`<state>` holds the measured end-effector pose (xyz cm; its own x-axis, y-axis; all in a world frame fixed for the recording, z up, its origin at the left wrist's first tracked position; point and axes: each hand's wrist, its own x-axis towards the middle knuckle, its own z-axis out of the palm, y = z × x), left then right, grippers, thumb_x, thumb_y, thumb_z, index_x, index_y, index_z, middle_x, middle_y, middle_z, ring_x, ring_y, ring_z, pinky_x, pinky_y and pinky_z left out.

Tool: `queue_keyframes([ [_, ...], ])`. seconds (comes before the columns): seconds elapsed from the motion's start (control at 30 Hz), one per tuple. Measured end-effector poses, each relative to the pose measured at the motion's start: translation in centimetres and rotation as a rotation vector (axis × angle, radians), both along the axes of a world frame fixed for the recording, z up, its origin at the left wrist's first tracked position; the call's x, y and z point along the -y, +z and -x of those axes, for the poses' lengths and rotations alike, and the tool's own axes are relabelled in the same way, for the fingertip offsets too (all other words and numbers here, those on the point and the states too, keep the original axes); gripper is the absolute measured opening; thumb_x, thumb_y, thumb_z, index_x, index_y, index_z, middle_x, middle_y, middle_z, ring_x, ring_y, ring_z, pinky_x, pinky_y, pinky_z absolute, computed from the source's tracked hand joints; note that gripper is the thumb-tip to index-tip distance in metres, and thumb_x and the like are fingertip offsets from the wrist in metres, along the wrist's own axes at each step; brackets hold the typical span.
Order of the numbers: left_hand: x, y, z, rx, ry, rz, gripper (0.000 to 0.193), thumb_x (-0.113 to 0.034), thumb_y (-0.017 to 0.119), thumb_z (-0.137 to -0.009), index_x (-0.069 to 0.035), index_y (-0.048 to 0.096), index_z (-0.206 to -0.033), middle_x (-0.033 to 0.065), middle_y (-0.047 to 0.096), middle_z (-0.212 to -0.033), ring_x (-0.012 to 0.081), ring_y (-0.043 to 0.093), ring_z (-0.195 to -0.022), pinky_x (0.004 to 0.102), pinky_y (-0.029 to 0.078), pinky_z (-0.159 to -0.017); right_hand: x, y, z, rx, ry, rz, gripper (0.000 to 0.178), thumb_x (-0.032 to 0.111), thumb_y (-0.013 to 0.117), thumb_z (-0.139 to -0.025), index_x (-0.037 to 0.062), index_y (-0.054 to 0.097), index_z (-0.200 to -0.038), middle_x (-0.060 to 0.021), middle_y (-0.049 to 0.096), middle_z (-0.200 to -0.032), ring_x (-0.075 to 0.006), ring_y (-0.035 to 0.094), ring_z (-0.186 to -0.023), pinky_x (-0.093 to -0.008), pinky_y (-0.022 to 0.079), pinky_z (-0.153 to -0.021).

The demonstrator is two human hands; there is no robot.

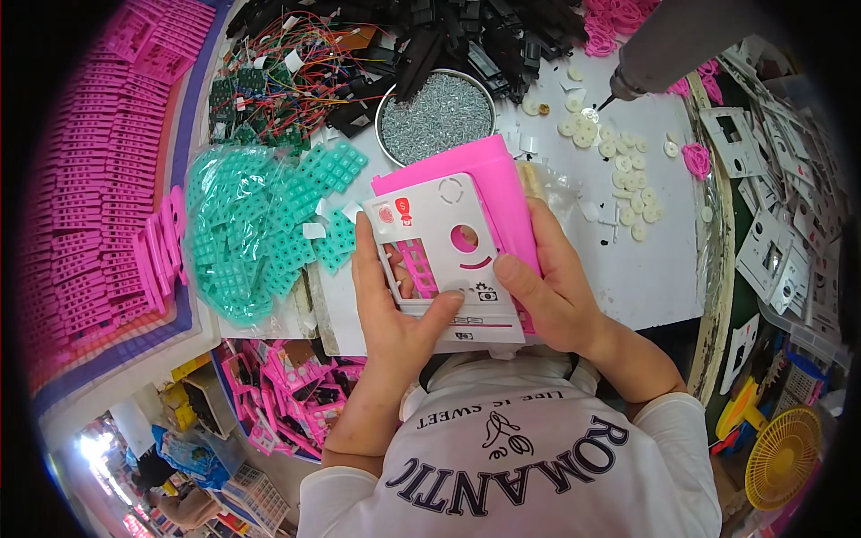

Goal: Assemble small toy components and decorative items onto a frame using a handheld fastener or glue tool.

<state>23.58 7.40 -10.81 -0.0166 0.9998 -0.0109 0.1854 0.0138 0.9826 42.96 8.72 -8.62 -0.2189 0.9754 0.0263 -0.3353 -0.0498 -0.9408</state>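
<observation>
Near the front edge of the table, my left hand (pixel 395 327) is closed around a white printed front panel (pixel 430 202) with a square window and round cutouts. Its thumb lies on the panel's lower face, and fingertips show through the window. Behind it sits a larger pink plastic panel (pixel 507 193), partly covered by the white one. My right hand (pixel 565 291) grips the pink panel by its right side, the thumb resting at the white panel's edge. Whether the two panels are joined cannot be made out. Just beyond them stands a round metal bowl of small screws (pixel 437 112).
Teal keypads (pixel 242 233) lie left, partly bagged, beside stacked pink parts (pixel 108 179). Wired circuit boards (pixel 260 99) and black parts (pixel 475 45) fill the back. A powered screwdriver (pixel 664 49) hangs above white plastic wheels (pixel 628 175). More white panels (pixel 771 251) are piled right.
</observation>
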Motion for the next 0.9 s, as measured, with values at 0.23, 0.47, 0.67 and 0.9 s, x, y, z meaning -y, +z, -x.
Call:
queue_keyframes([
  [0.23,0.6,0.3,0.0,0.080,-0.003,0.068,0.118,-0.006,0.083,-0.067,0.001,0.013,-0.162,0.0045,0.049,-0.115,0.0104,0.042,-0.083,0.0236,0.040,-0.077,0.1,0.0,-0.5,0.066,0.099,-0.075,0.064,0.022,0.069,-0.096,-0.0024,0.037,-0.146,-0.0097,0.055,-0.127,-0.0142,0.053,-0.115,-0.0307,0.045,-0.098],
  [0.47,0.7,1.2,0.1,-0.223,0.035,-0.112,0.120,-0.015,0.087,-0.069,0.002,0.012,-0.161,0.0133,0.048,-0.124,0.0184,0.048,-0.095,0.0312,0.044,-0.087,-0.4,0.4,-1.7,0.142,0.210,-0.026,0.097,0.008,0.073,-0.084,-0.0013,0.014,-0.160,-0.0116,0.044,-0.149,-0.0181,0.045,-0.135,-0.0343,0.036,-0.113],
  [0.67,-0.5,1.5,0.0,-0.345,-0.026,-0.225,0.119,-0.023,0.088,-0.072,0.004,0.013,-0.160,0.0206,0.044,-0.134,0.0331,0.049,-0.119,0.0430,0.038,-0.109,0.0,-0.4,-0.5,-0.234,0.121,0.211,0.080,0.000,0.068,-0.082,0.0047,0.030,-0.153,-0.0068,0.048,-0.137,-0.0154,0.049,-0.128,-0.0335,0.042,-0.108],
  [0.9,0.3,1.7,0.3,-0.445,-0.047,-0.162,0.115,-0.025,0.084,-0.074,0.006,0.014,-0.159,0.0236,0.041,-0.136,0.0367,0.043,-0.127,0.0464,0.035,-0.111,0.5,-0.1,-0.4,0.010,0.088,0.086,0.079,-0.003,0.066,-0.082,0.0033,0.030,-0.152,-0.0064,0.048,-0.136,-0.0145,0.050,-0.124,-0.0325,0.044,-0.105],
])
